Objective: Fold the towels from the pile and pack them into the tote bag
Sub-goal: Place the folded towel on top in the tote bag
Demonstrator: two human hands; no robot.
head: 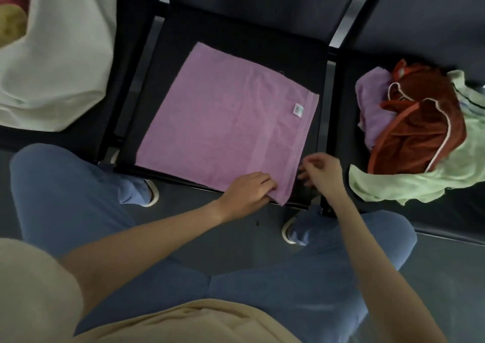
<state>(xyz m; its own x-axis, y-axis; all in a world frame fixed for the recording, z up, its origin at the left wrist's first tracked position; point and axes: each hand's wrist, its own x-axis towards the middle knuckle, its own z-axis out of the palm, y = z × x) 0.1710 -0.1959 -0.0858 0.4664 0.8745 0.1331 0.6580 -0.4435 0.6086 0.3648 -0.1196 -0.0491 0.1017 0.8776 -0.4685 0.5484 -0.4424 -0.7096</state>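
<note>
A pink towel lies spread flat on the middle dark seat, with a small white label near its right edge. My left hand grips the towel's near right corner at the seat's front edge. My right hand hovers just right of that corner, fingers loosely curled and holding nothing. The pile of towels, rust-red, pale green and lilac, sits crumpled on the right seat. The white tote bag stands on the left seat, with a yellowish towel showing in its mouth.
Metal armrest bars separate the seats. My knees in blue trousers and my shoes are close to the front edge of the seats, over a dark floor.
</note>
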